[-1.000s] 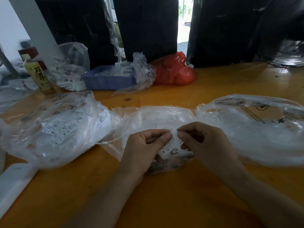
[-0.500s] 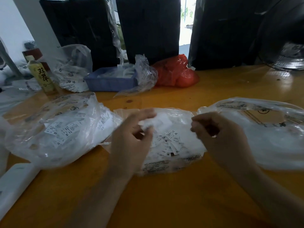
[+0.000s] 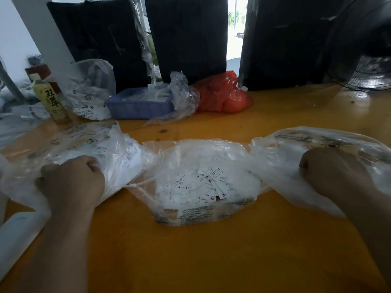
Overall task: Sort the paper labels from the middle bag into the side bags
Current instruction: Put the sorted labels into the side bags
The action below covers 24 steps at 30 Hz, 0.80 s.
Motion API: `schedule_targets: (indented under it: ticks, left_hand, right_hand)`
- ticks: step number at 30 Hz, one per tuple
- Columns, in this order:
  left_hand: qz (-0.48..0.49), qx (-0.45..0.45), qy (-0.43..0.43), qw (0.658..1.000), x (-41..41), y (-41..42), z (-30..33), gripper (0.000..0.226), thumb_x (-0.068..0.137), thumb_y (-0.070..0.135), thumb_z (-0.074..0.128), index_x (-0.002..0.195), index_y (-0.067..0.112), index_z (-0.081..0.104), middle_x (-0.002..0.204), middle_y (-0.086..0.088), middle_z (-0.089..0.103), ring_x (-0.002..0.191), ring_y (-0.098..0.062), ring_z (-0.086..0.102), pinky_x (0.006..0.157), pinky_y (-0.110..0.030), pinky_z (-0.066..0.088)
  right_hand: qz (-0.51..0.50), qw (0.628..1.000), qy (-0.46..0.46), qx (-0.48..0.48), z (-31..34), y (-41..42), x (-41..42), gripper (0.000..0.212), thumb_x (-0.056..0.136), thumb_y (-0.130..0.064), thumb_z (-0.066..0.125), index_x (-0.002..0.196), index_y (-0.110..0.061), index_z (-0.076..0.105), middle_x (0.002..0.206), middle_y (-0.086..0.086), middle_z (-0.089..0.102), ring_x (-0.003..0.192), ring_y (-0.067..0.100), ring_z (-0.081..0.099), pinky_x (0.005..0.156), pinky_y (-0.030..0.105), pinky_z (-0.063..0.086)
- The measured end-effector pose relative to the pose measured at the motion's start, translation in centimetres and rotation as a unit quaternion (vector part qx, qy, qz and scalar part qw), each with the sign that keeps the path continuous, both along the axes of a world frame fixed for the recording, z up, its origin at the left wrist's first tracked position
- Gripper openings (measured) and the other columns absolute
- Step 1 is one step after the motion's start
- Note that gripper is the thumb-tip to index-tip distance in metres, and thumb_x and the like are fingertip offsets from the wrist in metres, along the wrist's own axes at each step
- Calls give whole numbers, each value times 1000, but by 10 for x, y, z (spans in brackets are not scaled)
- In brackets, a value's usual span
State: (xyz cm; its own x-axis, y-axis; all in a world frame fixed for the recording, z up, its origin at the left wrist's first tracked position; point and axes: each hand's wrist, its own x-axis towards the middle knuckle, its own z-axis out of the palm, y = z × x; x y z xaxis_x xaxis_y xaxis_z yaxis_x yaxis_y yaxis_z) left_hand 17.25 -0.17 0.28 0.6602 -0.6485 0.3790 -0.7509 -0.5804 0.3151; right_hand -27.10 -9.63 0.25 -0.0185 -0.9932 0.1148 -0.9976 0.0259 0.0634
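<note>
Left hand (image 3: 72,182), fingers curled, is seen at the left bag (image 3: 84,149) at 9 o'clock; right hand (image 3: 330,172), likewise curled, at the right bag (image 3: 317,142) at 3 o'clock. What either holds cannot be told. Paper labels (image 3: 203,185) are heaped in the middle bag (image 3: 211,153) on the bench (image 3: 211,250).

Orange table (image 3: 211,261), three bags (clear) (image 3: 203,187), bottle (image 3: 51,102)

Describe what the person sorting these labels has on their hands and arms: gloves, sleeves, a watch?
Nothing shows on either. The left hand and right hand are bare, with no gloves, rings or watch in view. Both forearms are bare too, as far as the frame's lower edge; no sleeve or cuff reaches into the picture.
</note>
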Motion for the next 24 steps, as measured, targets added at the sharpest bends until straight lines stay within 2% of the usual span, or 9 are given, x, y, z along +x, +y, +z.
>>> schedule_targets:
  ticks: [3,5,8,11,15,19,20,22,24]
  left_hand:
    - [16,66,3,998,2,-3,2,41,110,24,37,135,24,70,142,-17,65,138,-49,45,119,-48,27]
    - [15,80,15,997,3,-3,5,43,110,25,36,143,27,64,166,-9,43,151,-50,32,125,-52,21]
    - [7,89,31,996,1,-3,8,46,110,25,36,150,25,58,174,-9,26,155,-53,23,125,-61,21]
    - [15,62,14,998,-2,-2,8,44,109,24,37,145,26,63,167,-10,40,156,-49,26,126,-62,13]
    - [-36,-119,-43,991,-29,-2,12,32,104,17,48,125,15,72,139,-17,64,142,-46,40,114,-55,26]
    - [-256,-271,-10,928,-90,-4,9,27,102,18,50,114,12,73,114,-5,70,117,-28,59,101,-50,42]
    - [-325,-272,37,905,-107,-4,5,26,101,19,51,114,15,73,111,2,69,109,-17,61,98,-46,49]
    - [-428,-238,146,860,-133,-1,-3,23,102,26,52,118,24,68,111,15,68,98,2,62,86,-21,54]
    - [-480,-177,266,817,-151,0,-10,27,102,43,52,126,37,61,115,21,69,105,4,65,83,-14,54]
  right_hand:
    - [-6,998,-30,-62,4,3,2,27,99,-22,54,78,-20,71,76,3,67,67,24,62,62,34,53]
    - [8,993,-44,-105,8,9,5,29,99,-23,52,76,-17,70,72,6,65,66,27,61,61,34,51]
    - [39,985,-82,-144,11,15,11,24,97,-21,57,78,-14,70,71,8,66,64,28,61,62,36,52]
    - [58,975,-135,-166,12,18,15,16,95,-20,64,80,-15,68,71,5,66,64,26,61,64,38,51]
    - [84,962,-157,-206,14,19,16,40,96,-30,67,59,-22,57,49,-6,54,48,16,53,53,31,44]
    - [119,941,-184,-256,15,26,27,42,102,-37,56,65,-18,53,51,-6,50,44,11,47,46,25,36]
    - [128,928,-222,-270,16,29,31,39,103,-39,53,70,-18,54,56,-6,53,47,10,48,46,24,36]
    - [150,899,-318,-260,18,38,44,35,103,-42,50,77,-20,58,64,-10,59,51,10,54,43,21,36]
    - [182,872,-414,-188,17,48,58,32,99,-46,50,77,-25,61,60,-12,61,54,6,57,42,14,36]
